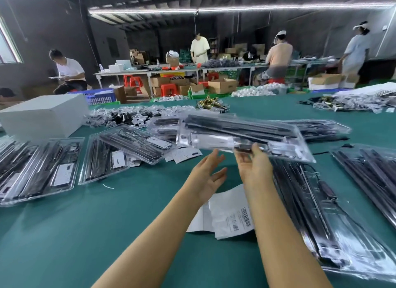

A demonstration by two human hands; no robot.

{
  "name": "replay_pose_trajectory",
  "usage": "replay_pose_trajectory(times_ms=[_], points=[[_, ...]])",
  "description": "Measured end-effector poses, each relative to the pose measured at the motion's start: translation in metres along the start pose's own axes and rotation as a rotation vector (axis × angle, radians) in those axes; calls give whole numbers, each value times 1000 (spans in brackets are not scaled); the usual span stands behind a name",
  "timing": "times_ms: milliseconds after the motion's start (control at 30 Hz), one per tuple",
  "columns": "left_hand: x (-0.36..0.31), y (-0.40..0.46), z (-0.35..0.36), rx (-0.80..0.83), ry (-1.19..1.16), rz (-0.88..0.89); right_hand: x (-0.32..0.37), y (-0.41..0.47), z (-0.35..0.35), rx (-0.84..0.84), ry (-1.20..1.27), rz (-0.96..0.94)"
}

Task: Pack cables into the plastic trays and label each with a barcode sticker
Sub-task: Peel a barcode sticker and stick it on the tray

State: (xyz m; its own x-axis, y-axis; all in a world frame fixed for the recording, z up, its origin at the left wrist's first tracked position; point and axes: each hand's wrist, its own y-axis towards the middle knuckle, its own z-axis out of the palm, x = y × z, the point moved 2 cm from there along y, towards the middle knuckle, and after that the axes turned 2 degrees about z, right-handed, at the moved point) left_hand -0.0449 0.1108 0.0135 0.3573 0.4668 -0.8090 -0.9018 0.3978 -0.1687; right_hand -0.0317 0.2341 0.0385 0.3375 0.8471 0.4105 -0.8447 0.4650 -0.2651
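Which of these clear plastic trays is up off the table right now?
The tray pinched by the right hand, held in the air at centre. The other trays all lie on the green table.

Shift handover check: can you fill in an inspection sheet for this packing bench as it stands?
Surface: green table, largely covered.
Job's things: held tray lifted above the table; packed trays lie left and right; barcode sticker sheet under the forearms.
Clutter: white box; bagged parts; brass fittings.
Grippers: right hand grips the held tray's near edge; left hand open, just below it.
Cables: black, inside the trays.
Surroundings: other workers, benches, cartons.
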Motion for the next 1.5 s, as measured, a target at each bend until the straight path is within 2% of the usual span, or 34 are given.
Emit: replay_pose_trajectory(times_ms=[100, 200, 300, 400, 533, 667, 800, 967, 1067, 1133, 1200, 1367, 1500], points=[[4, 10, 2, -6, -119, 79, -22, 7, -6, -50, -107, 62], [2, 19, -7, -161, -165, 159, -37, 15, -14, -12, -161, 85], [-17, 26, -20, -283, -198, 191, -48, 22, -24, -63, -363, 47], [-51, 33, -33, -350, -198, 227, -51, 29, -27, -59, -358, 84], [-102, 48, -49, -319, -231, 266, -49, 34, -29, -95, -224, 126], [-139, 68, -50, -307, -309, 305, -49, 36, -26, -131, -307, 125], [-147, 94, -41, -321, -315, 284, -46, 37, -25, -126, -332, 173], [-131, 128, -40, -376, -275, 170, -29, 44, -33, -31, -193, 396], [-117, 139, -46, -453, -60, 51, -27, 47, -36, -8, -176, 428], [-115, 141, -52, -503, 169, 53, -29, 47, -36, 3, -183, 432], [-114, 143, -55, -526, 277, 69, -30, 47, -36, 0, -184, 434], [-117, 153, -55, -538, 161, 36, -31, 48, -35, -12, -177, 434], [-111, 153, -47, -409, -6, 103, -31, 49, -35, -15, -172, 440]])
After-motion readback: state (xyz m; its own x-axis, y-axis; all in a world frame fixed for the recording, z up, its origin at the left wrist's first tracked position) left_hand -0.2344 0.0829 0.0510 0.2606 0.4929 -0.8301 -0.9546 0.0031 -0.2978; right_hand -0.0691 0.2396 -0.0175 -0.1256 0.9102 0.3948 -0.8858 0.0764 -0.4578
